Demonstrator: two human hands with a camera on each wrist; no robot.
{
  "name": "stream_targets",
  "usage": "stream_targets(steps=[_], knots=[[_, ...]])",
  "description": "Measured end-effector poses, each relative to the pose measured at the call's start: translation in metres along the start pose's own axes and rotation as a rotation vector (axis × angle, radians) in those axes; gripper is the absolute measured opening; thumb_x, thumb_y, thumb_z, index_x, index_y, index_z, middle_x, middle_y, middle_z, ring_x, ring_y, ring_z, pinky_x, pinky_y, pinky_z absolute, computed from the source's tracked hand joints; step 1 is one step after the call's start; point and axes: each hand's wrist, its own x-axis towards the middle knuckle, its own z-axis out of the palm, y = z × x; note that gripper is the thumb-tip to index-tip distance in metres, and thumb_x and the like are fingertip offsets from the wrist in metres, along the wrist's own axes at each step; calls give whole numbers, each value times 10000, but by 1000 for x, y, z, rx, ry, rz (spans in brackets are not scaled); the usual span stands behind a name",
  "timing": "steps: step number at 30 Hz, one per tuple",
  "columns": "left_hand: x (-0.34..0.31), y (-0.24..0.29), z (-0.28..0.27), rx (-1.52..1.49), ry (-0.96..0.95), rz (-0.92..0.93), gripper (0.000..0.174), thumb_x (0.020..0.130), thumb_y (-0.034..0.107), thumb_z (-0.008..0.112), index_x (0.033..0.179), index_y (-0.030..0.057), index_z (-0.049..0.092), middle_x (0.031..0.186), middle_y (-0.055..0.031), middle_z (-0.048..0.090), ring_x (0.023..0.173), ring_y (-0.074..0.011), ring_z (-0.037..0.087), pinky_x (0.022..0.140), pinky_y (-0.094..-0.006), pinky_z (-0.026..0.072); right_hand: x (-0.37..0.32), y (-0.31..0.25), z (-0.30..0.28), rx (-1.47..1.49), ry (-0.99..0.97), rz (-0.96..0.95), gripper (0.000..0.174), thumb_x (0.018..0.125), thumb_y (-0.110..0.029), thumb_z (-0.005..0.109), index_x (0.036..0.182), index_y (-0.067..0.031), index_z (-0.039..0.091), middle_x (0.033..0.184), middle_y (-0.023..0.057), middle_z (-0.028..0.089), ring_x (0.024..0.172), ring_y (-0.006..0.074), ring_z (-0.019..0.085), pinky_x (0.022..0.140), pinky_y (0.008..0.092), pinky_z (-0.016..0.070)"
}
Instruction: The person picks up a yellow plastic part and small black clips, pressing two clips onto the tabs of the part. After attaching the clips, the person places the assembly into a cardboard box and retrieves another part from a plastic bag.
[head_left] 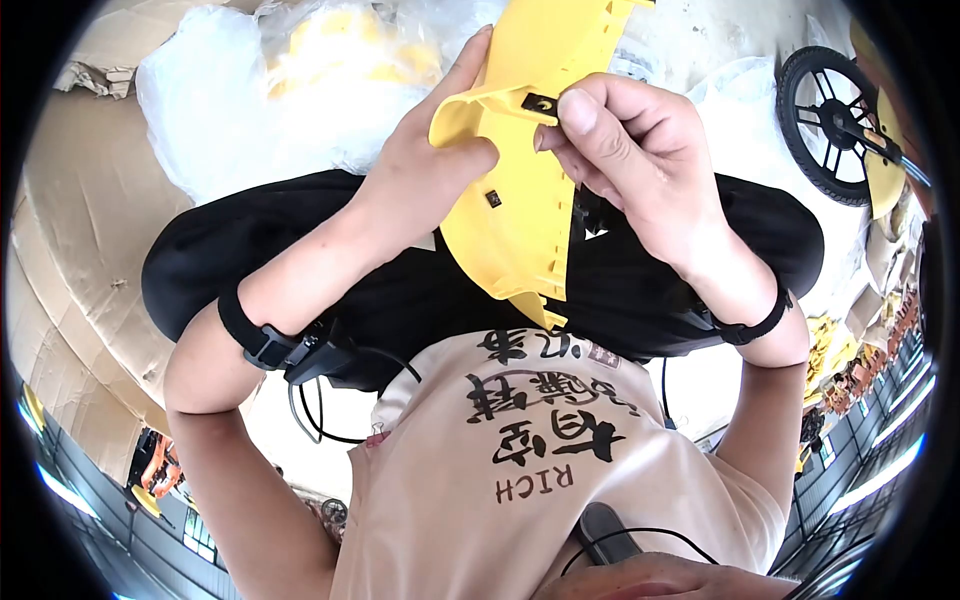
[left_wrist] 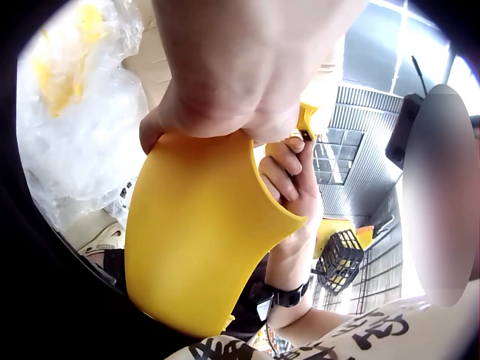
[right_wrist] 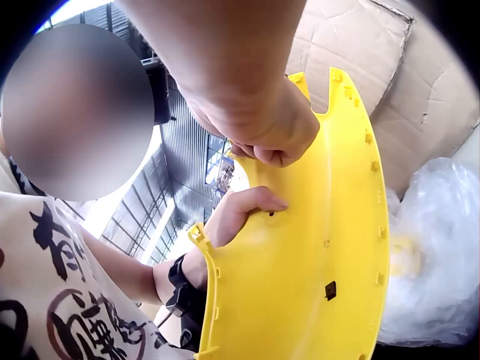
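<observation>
A curved yellow plastic panel (head_left: 520, 200) is held up above the lap. The left hand (head_left: 425, 165) grips its edge, with the thumb on the inner face. At a tab on the panel, a small black clip (head_left: 540, 104) is pinched between the thumb and fingers of the right hand (head_left: 640, 150). Another dark clip (head_left: 492, 199) sits on the inner face, also visible in the right wrist view (right_wrist: 331, 291). The left wrist view shows the panel's smooth outer side (left_wrist: 187, 232) under the left hand (left_wrist: 232, 82); the right hand's fingers (left_wrist: 283, 169) show behind it.
Clear plastic bags (head_left: 230, 100) with yellow pieces inside lie beyond the knees. Cardboard (head_left: 90, 250) covers the floor at the left. A black spoked wheel (head_left: 828, 125) stands at the right. Cables hang from the wrist devices near the lap.
</observation>
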Motion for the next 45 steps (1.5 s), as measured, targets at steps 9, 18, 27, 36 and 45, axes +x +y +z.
stream_targets(steps=[9,18,27,36,45], knots=[[-2,6,-20,-531,85,-476,371,869,220,606,1157,-14,584,1060,-110,652,943,-193,653,820,-335,526,7,13,-10,-563,-209,132,127,921,-97,670,1004,-1,677,668,-4,551,569,59,453,534,234,383],[-4,11,-10,-414,102,-275,526,857,200,558,1346,33,456,1167,-89,584,1069,-166,589,902,-329,499,-4,35,1,-1147,-340,-290,145,745,-100,680,856,-46,604,787,86,588,693,284,648,547,373,514],[-4,13,-5,-458,151,-203,267,857,182,631,1055,4,616,964,-79,645,869,-171,642,765,-316,526,-2,37,7,-1216,-323,-378,135,698,-62,640,815,-31,581,771,93,544,654,275,626,516,345,509],[-1,12,-17,-580,209,-416,381,865,219,595,1160,-20,566,1060,-114,651,939,-207,655,841,-346,521,4,15,-9,-717,-114,-161,93,849,-97,701,929,-49,693,681,55,649,528,154,561,481,276,410],[3,12,-23,-651,215,-502,430,876,258,578,1217,-2,546,1118,-123,653,1001,-229,652,891,-357,503,1,2,-25,-193,-52,-96,141,916,-39,662,1043,14,690,814,11,711,561,-21,413,518,163,324]])
